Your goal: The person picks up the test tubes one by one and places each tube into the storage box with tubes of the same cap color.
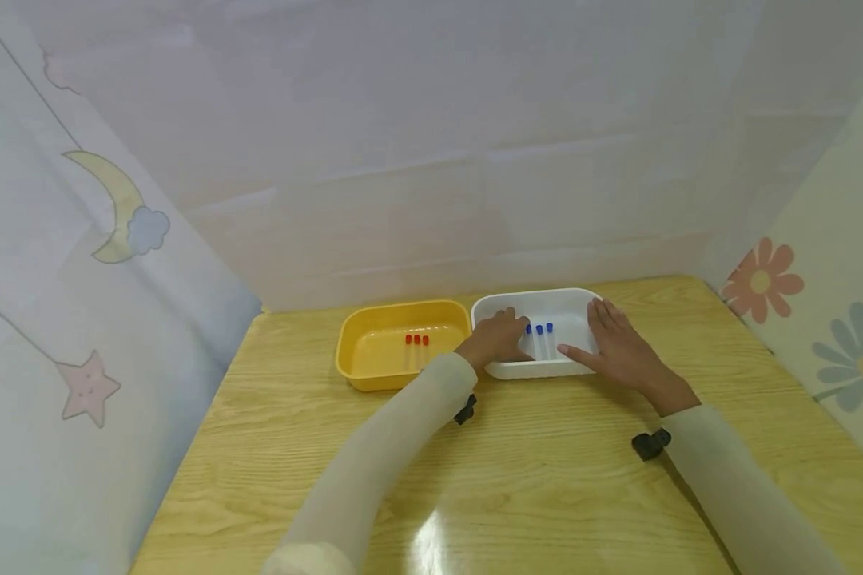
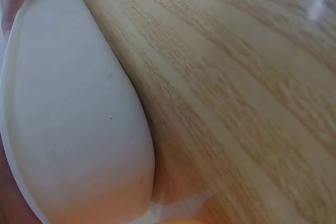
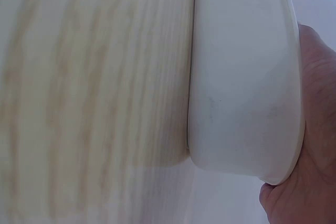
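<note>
A white tray [image 1: 561,367] stands at the back of the table, holding clear tubes with blue caps [image 1: 539,329]. My left hand [image 1: 499,337] reaches over the tray's left end, thumb and forefinger spread apart, the forefinger close to the leftmost blue cap. Whether it touches that cap I cannot tell. At the tray's right end my right hand [image 1: 622,355] lies over the rim with straight fingers, its thumb pointing inward. In the right wrist view the right hand [image 3: 315,145] touches the white tray's rim [image 3: 300,103]. The left wrist view shows mostly the white tray's outer wall [image 2: 79,108].
Left of the white tray is a yellow tray [image 1: 367,383] with three red-capped tubes [image 1: 417,339] in it. Both trays stand on a wooden table [image 1: 518,479], near the back wall [image 1: 475,200]. Printed side walls flank the table.
</note>
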The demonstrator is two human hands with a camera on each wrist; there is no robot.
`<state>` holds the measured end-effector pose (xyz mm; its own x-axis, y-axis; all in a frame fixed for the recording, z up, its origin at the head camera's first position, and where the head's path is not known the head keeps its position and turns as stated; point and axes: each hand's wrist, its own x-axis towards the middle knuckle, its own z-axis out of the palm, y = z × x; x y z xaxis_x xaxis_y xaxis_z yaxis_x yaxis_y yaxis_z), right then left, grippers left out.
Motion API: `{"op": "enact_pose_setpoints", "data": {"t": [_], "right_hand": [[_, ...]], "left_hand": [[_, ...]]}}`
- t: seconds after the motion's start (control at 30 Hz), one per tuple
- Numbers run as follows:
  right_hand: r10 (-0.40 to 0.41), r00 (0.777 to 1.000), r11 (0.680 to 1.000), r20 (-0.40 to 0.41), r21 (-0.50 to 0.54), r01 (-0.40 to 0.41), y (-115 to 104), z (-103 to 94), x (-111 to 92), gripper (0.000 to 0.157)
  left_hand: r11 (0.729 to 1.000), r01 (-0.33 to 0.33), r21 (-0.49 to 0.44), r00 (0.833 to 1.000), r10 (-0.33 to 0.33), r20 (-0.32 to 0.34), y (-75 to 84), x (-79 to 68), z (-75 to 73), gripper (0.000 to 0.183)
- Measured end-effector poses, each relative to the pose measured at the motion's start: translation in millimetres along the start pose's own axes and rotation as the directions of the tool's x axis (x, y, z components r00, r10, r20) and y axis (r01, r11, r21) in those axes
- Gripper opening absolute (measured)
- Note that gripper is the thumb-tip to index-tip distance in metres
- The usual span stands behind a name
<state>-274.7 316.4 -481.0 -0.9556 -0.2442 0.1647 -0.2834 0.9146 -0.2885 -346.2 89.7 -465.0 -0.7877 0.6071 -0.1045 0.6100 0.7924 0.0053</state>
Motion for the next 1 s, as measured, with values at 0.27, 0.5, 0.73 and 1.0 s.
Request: {"op": "enact_pose_setpoints", "data": {"t": [0.27,0.5,0.73,1.0], "right_hand": [[-0.003,1.000,1.000,-0.008,-0.002,0.003,-1.6,-0.4,-0.4,0.105],[-0.004,1.000,1.000,-0.012,0.003,0.004,-3.7,-1.4,-1.2,0.105],[-0.003,1.000,1.000,-0.011,-0.012,0.003,-4.9,-0.4,0.0,0.105],[-0.001,1.000,1.000,-0.004,-0.023,0.000,-5.5,1.1,2.3,0.105]], "left_hand": [[1.000,-0.002,0.018,1.000,0.002,-0.008,0.9,0.1,0.0,0.077],[0.999,-0.005,0.047,1.000,0.005,-0.002,1.2,0.3,1.1,0.078],[0.999,-0.006,0.046,1.000,0.005,0.011,-1.4,1.7,2.9,0.079],[1.000,-0.008,0.028,1.000,0.007,0.026,-4.5,2.8,4.3,0.082]]}}
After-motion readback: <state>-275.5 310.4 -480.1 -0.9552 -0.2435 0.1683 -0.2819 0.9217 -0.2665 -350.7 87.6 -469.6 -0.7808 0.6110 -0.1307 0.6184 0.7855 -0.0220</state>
